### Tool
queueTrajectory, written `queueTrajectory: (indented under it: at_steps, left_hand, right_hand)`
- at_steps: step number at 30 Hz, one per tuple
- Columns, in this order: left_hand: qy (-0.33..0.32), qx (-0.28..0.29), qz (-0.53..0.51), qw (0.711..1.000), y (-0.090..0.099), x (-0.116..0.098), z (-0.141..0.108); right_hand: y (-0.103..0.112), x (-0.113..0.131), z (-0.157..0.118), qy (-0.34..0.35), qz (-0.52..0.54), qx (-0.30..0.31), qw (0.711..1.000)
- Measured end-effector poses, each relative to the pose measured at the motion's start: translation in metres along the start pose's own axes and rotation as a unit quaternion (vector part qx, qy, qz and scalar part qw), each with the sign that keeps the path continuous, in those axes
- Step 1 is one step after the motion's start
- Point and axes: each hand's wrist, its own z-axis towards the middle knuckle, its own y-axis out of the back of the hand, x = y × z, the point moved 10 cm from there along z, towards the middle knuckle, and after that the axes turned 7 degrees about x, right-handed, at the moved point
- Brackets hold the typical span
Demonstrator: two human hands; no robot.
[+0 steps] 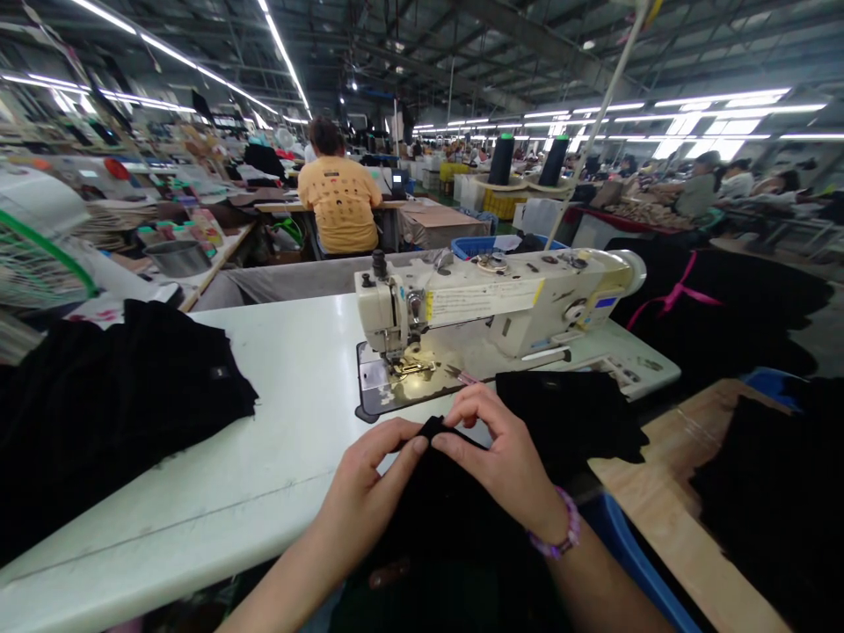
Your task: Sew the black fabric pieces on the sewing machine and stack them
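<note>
Both hands pinch the upper edge of a black cloth (454, 501) that hangs down in front of the table's near edge. My left hand (369, 475) has thumb and forefinger closed on it. Close beside, my right hand (498, 448), with a purple beaded bracelet at the wrist, grips the same edge. Just beyond them stands a white sewing machine (520, 299), its needle area over a shiny metal plate (389, 400). Small scissors (462, 375) lie on the machine bed. Another black cloth piece (567, 409) rests right of my right hand.
A black cloth pile (132, 387) covers the table's left part. At the right are a wooden board (665, 440), more black cloth (778, 501) and a bundle with a pink tie (679, 294). A fan (40, 237) stands far left. A person in yellow (339, 198) sits ahead.
</note>
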Motion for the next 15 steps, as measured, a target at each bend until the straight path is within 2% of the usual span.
queueTrajectory:
  at_steps: [4,9,15]
  left_hand:
    - [-0.027,0.009,0.017,0.999,-0.002,-0.001,-0.003]
    - [-0.045,-0.001,0.010,0.999,0.001,-0.007,-0.004]
    - [-0.009,0.025,-0.028,0.999,-0.004,-0.004,-0.005]
  right_hand:
    - [0.003,-0.006,-0.001,-0.024,0.011,-0.012,1.000]
    - [-0.003,-0.001,-0.001,-0.018,-0.015,0.037,0.999]
    - [-0.011,-0.016,0.001,-0.121,0.053,0.123,0.984]
